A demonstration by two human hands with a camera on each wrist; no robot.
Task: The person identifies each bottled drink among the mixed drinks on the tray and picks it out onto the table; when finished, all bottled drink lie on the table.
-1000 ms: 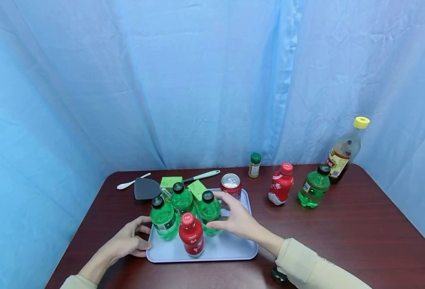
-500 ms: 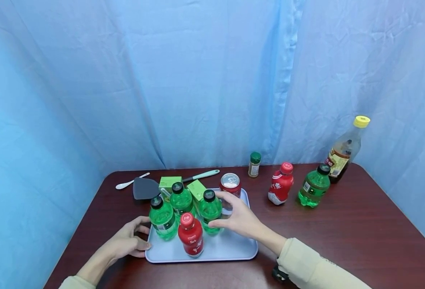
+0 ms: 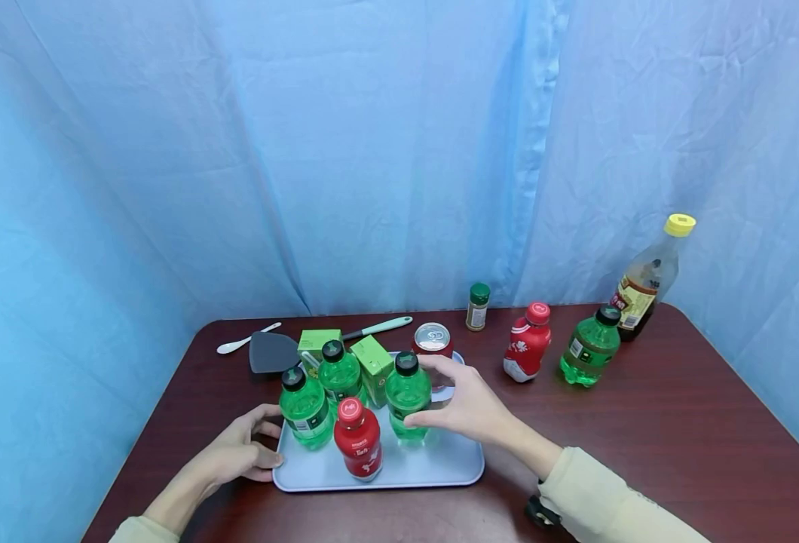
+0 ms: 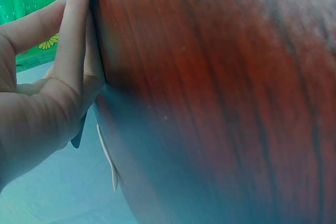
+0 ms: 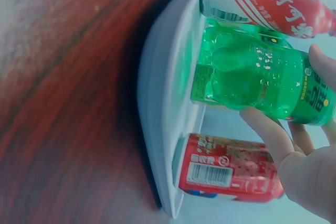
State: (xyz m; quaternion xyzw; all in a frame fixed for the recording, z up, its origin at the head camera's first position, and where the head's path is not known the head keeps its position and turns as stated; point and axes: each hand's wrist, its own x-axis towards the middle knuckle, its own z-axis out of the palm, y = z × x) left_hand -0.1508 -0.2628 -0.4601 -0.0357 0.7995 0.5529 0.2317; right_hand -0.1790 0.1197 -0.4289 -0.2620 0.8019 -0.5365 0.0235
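Thumb and fingers of my right hand point(image 3: 470, 403) grip a green soda bottle point(image 3: 408, 388) with a black cap, upright over the light tray point(image 3: 433, 471). Whether its base touches the tray I cannot tell. My left hand point(image 3: 237, 445) holds the tray's left edge, its fingertips at the rim in the left wrist view. Two more green soda bottles, one at the left point(image 3: 304, 411) and one behind point(image 3: 340, 373), stand on the tray with a red-capped bottle point(image 3: 359, 445) in front. A red soda can point(image 5: 231, 169) stands at the tray's back right, partly hidden by my right hand.
Green cartons point(image 3: 372, 362) are at the tray's back. Behind lie a spatula point(image 3: 273, 352) and a white spoon point(image 3: 237, 345). A spice jar point(image 3: 478, 309), another red bottle point(image 3: 528, 347), another green bottle point(image 3: 586, 354) and a yellow-capped sauce bottle point(image 3: 644, 283) stand to the right.
My right hand has moved to the right with the green soda bottle, away from the other bottles, and more of the carton behind shows. My left hand stays at the tray edge.
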